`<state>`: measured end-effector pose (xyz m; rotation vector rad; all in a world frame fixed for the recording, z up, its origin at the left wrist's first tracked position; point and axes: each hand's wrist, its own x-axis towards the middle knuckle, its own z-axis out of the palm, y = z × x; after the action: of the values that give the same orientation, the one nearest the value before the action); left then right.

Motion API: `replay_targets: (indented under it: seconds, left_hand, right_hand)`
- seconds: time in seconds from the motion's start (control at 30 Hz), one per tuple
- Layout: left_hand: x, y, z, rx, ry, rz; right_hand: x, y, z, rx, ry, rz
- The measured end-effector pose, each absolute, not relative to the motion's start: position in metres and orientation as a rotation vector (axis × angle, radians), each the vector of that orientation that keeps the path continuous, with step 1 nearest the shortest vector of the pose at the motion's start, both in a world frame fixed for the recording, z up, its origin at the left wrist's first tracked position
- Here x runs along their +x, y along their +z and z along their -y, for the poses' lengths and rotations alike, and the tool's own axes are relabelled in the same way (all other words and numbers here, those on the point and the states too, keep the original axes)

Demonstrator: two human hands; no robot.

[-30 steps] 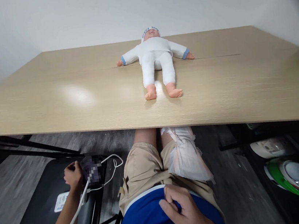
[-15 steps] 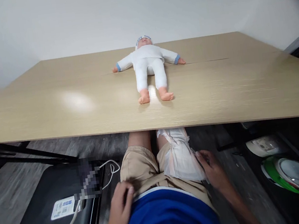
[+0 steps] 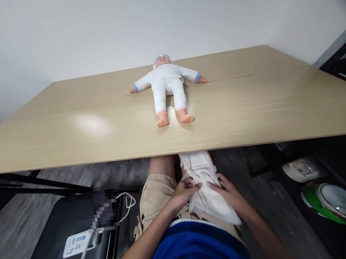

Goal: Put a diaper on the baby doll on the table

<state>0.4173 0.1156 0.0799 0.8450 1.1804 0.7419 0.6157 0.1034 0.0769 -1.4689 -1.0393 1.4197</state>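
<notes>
A white diaper (image 3: 204, 185) lies on my right thigh, below the table edge. My left hand (image 3: 183, 191) grips its left side and my right hand (image 3: 227, 190) holds its right side. A baby doll (image 3: 167, 85) in a white suit with blue cuffs and a cap lies on its back on the far middle of the light wooden table (image 3: 65, 135), arms spread, feet toward me. Both hands are well short of the doll.
A black chair (image 3: 46, 256) stands at my left with a device, a label and a white cable (image 3: 128, 199) on its seat. To the right under the table sit a white and green round appliance (image 3: 336, 205) and another white item (image 3: 301, 170). A white wall rises behind the table.
My left hand left the device on the chair and came to my lap. My right hand moved off my shirt. Both hands now close on the diaper on my thigh.
</notes>
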Motion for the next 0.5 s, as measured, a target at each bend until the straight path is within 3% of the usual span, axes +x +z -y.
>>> replay_targets:
  seconds: [0.13,0.3,0.5]
  left_hand:
    - [0.416,0.154,-0.067,0.801,0.781,-1.02]
    - [0.408,0.253,-0.026,1.083,0.883,-1.01]
    - [0.385,0.267,-0.054,1.163,1.144,-1.157]
  right_hand:
    - [0.636,0.133,-0.062,-1.38,1.641,1.005]
    - [0.656,0.212,-0.03,-1.353,1.441,1.101]
    - [0.606,0.257,-0.075,-1.273,1.233,1.396]
